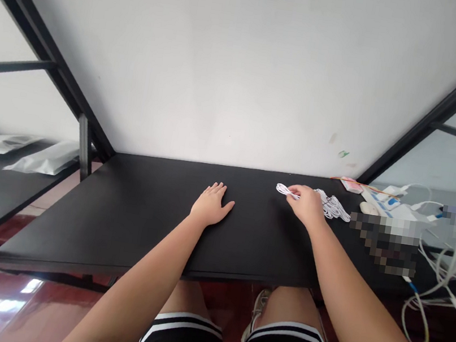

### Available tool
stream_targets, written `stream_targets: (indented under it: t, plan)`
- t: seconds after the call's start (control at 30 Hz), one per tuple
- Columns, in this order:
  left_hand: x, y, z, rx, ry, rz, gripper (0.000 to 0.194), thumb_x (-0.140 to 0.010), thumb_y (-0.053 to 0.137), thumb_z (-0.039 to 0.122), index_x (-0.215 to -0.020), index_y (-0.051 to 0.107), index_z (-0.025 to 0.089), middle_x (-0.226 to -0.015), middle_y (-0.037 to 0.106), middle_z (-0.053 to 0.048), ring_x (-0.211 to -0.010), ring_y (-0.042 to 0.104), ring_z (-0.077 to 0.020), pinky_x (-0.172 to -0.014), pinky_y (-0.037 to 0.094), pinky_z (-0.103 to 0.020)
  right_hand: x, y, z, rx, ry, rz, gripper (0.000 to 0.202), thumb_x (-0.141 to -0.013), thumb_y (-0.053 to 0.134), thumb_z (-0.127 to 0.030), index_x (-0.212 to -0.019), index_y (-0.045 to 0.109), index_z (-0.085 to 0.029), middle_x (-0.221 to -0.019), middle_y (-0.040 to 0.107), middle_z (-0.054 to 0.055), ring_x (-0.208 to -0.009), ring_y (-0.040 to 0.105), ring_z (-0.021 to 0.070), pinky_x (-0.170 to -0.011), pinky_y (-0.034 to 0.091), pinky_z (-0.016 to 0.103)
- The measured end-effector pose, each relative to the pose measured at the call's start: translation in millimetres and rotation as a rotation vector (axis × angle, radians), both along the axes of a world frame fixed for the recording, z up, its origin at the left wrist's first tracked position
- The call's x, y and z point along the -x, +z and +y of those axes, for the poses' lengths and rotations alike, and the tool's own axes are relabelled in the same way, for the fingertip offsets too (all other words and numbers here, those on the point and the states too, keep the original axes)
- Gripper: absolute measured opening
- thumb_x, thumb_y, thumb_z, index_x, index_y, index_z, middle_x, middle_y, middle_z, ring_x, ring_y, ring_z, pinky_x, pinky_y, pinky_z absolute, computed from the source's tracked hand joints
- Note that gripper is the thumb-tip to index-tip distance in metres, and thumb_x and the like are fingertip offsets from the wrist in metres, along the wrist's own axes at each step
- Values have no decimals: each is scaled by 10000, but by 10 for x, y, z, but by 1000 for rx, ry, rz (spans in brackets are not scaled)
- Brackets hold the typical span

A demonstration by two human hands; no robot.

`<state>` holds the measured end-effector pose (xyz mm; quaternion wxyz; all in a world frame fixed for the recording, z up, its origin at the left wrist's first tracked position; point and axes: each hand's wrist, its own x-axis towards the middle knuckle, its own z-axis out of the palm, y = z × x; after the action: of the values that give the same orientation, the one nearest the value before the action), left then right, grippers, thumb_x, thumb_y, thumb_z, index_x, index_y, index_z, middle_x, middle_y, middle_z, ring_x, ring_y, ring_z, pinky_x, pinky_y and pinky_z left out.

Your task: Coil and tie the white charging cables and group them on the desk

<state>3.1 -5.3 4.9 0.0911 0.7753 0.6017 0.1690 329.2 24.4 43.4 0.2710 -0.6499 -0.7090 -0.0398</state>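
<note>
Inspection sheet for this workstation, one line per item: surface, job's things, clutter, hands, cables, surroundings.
Surface: black tabletop, wall behind it.
Job's things: white coiled cable off to the pile's left; pile of white coils on the tabletop.
Clutter: pink-and-white item, white rounded object, pixelated patch; all at right.
Hands: left hand palm down, holding nothing; right hand pinching the white coiled cable.
Cables: loose white cables tangled at far right; thin orange cord.
Surroundings: pale wall, black frame, plastic bags at left.
</note>
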Motion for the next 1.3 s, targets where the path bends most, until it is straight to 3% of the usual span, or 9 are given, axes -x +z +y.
stream_targets:
  t: [0.17,0.3,0.47,0.6,0.7,0.8,0.93,1.07,1.3]
  plan:
    - [0,0,-8,-12,8,10,752,-952,381,597,-1498,434,83,-1594,370,-151,-1508,276,-290,-1244,215,-435,556,126,119,-18,338,227,153,-783,660,-207,-911,743,-219,-945,754,39,-860,696,203,-820,515,316]
    - [-3,-10,-6,-29,8,19,745,-952,383,599,-1492,443,88,-1589,379,-151,-1504,288,-287,-1239,229,-439,850,-14,236,67,493,409,161,-771,696,-216,-926,736,-223,-940,754,34,-874,711,196,-832,534,313]
    - [-2,-27,-11,-36,4,9,727,-954,385,592,-1490,445,104,-1586,387,-146,-1504,290,-285,-1237,230,-446,918,-243,305,171,519,553,236,-769,729,-277,-997,725,-216,-972,758,45,-897,722,206,-862,546,346]
    - [-39,2,-38,-37,27,-2,678,-947,431,560,-1468,472,129,-1574,409,-148,-1500,295,-302,-1230,232,-467,903,-271,320,208,536,567,244,-774,735,-297,-1005,725,-220,-990,757,49,-903,721,210,-870,545,362]
    - [-121,82,-24,-60,48,-96,596,-927,505,519,-1402,539,160,-1491,522,-138,-1446,391,-322,-1197,291,-487,917,-272,328,227,541,605,258,-772,744,-319,-1011,722,-223,-997,755,51,-902,722,209,-863,546,359]
    - [-246,183,75,-67,32,-328,474,-935,517,482,-1302,609,197,-1318,658,-107,-1241,596,-262,-1082,441,-398,930,-283,334,260,541,658,272,-761,760,-345,-1001,720,-224,-996,755,51,-889,724,208,-850,546,353]
    - [-407,235,308,62,77,-549,382,-879,610,481,-1139,678,209,-1075,741,-78,-956,693,-218,-874,533,-350,912,-295,357,294,510,735,293,-730,788,-427,-911,714,-209,-894,755,49,-829,717,211,-786,544,340]
    - [-468,188,489,138,63,-729,361,-851,641,495,-1035,690,189,-945,742,-65,-769,686,-164,-717,526,-289,907,-303,396,279,454,797,309,-701,801,-459,-809,687,-193,-762,730,39,-698,676,197,-651,515,313]
    - [-448,141,520,286,-47,-869,386,-885,587,529,-980,685,168,-607,650,-17,-524,585,-119,-496,439,-226,978,-255,342,234,529,801,264,-758,761,-441,-853,720,-198,-793,746,45,-719,682,198,-658,515,310]
